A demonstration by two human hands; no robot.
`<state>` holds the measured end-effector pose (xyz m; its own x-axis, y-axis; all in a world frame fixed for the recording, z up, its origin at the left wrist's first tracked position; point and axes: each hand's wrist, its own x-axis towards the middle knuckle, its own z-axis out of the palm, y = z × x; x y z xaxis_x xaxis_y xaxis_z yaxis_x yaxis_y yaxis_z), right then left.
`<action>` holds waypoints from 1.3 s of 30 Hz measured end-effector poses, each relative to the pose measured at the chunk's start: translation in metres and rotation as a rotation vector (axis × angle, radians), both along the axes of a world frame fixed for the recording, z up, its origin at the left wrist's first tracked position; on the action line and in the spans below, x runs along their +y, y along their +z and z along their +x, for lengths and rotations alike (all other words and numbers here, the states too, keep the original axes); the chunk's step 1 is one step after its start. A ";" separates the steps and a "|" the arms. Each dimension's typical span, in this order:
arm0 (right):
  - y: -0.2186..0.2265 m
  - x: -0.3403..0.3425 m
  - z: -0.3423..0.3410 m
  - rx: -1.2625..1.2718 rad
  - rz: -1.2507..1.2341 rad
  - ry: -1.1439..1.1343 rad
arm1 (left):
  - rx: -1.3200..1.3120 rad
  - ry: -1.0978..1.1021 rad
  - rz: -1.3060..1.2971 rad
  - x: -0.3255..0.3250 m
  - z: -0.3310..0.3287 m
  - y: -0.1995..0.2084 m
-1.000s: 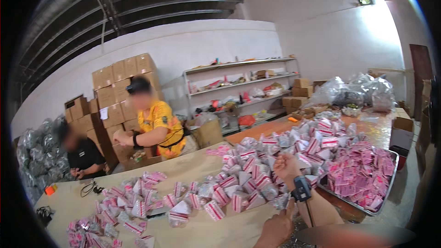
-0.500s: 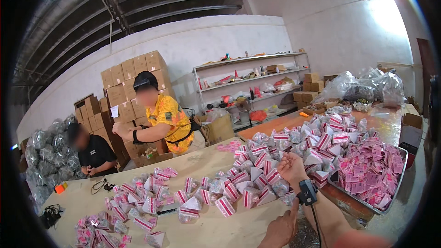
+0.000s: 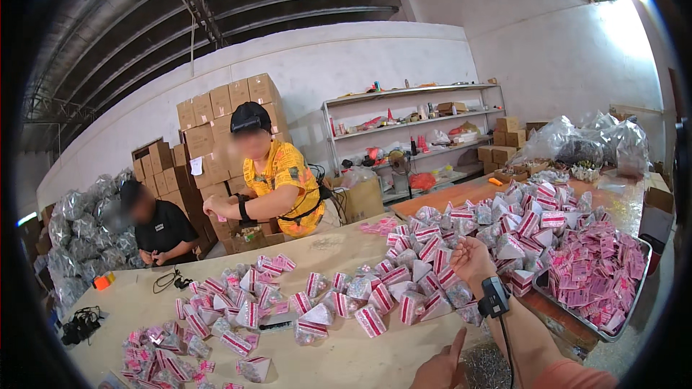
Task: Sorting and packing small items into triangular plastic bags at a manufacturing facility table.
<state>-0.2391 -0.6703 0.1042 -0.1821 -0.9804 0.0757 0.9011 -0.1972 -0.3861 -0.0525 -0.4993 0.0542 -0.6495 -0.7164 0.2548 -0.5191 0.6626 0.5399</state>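
My right hand is raised beside the big pile of packets, palm up, its fingers loosely curled with nothing visible in them. A small black device is strapped round that wrist, and a dark cable runs down from it along the forearm. Near the lower edge, my left hand stretches its forefinger up toward the device, apart from it; its other fingers are partly cut off. Clear pyramid-shaped packets with pink-striped white labels lie in a row to the left of my hands.
A metal tray of flat pink sachets stands at the right. More packets cover the table's left part. Two co-workers are across the table, before stacked cartons. Metal shelves stand behind.
The view has shifted, so the scene sits farther right. My left forefinger has drawn down, away from the wrist device. The co-worker in yellow has moved their hands slightly lower.
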 end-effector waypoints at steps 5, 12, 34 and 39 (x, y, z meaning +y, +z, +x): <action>0.021 -0.027 0.003 -0.007 0.039 -0.028 | 0.039 0.031 -0.064 -0.018 0.003 -0.067; 0.042 -0.055 -0.001 0.047 -0.113 0.027 | -0.020 0.018 -0.276 -0.010 0.012 -0.079; 0.055 -0.095 0.031 0.161 -0.156 -0.002 | 0.299 0.043 -0.243 -0.017 0.009 -0.090; 0.055 -0.095 0.027 0.214 -0.145 0.003 | 0.363 0.050 -0.273 -0.015 0.011 -0.087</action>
<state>-0.2119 -0.7649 0.1594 -0.1441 -0.9570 0.2520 0.8028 -0.2619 -0.5356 -0.0419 -0.5147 -0.0325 -0.4498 -0.6196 0.6433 -0.3633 0.7849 0.5019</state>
